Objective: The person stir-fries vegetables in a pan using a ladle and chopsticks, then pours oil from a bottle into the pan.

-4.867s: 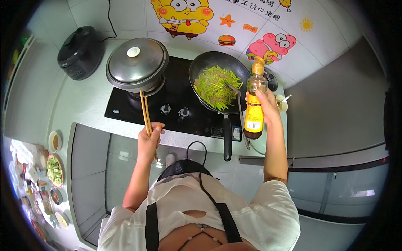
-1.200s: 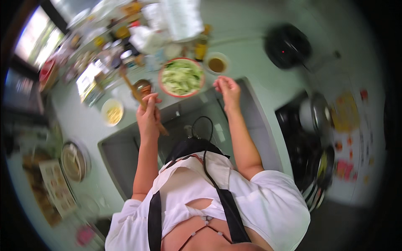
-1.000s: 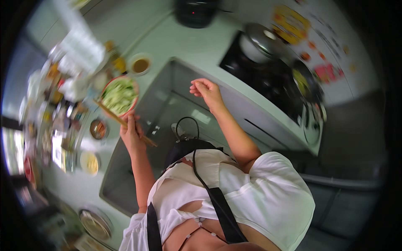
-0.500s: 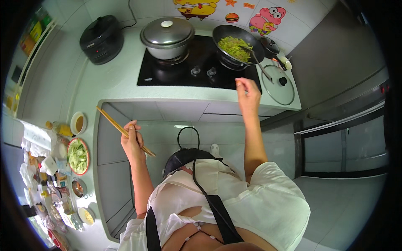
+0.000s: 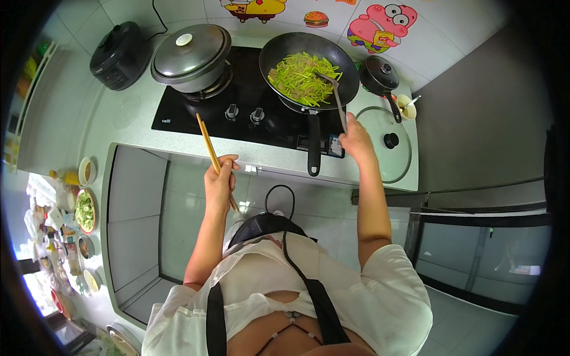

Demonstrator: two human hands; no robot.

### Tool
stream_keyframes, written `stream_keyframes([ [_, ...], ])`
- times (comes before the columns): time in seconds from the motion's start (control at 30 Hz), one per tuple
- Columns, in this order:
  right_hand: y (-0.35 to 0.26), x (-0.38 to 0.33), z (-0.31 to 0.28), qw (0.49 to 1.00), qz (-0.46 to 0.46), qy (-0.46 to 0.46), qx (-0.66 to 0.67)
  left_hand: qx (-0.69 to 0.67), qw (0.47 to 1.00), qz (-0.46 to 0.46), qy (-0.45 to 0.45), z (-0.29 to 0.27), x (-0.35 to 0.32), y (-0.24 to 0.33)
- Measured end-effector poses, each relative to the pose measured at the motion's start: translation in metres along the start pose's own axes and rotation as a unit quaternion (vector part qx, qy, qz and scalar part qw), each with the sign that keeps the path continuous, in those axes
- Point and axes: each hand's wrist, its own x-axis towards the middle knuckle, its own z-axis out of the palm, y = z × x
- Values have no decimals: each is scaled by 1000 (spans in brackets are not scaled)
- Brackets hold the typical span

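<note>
My left hand (image 5: 219, 183) is closed round a pair of wooden chopsticks (image 5: 208, 141), whose upper ends point at the hob's front. Nothing is between those ends. With my right hand (image 5: 358, 140) I grip the handle of a dark metal spatula (image 5: 338, 102). Its blade rests among thin green vegetable strips with brownish pieces (image 5: 301, 76) in a black wok (image 5: 347, 62). The wok sits on the right burner, its black handle (image 5: 314, 144) reaching over the counter's front edge, left of my right hand. Beside that hand lies a glass lid (image 5: 383, 164) with a black knob.
A lidded silver pot (image 5: 191, 58) stands on the left burner of the black hob (image 5: 189, 113). Further left is a black cooker (image 5: 119, 56). A small lidded pan (image 5: 379, 72) and a cup (image 5: 406, 107) stand right. A plate of green vegetables (image 5: 85, 211) is on the left counter.
My right hand has come onto the spatula handle from an empty-looking pinch in front of the wok. My left hand and chopsticks have moved nearer the hob. The view has shifted right.
</note>
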Motion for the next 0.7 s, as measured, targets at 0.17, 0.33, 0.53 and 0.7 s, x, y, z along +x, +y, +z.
stream_keyframes([
  [0.17,30,18,-47,975,8,54,-216,33,999,10,-8,20,25,4],
  [0.33,41,45,-114,982,-102,73,-143,4,1000,2,-15,39,52,-7],
  [0.53,21,82,-162,957,-111,50,-265,-9,1000,-14,-21,58,66,-21],
  [0.7,20,157,-185,935,-178,-60,-300,-11,1000,-12,18,74,66,-29],
])
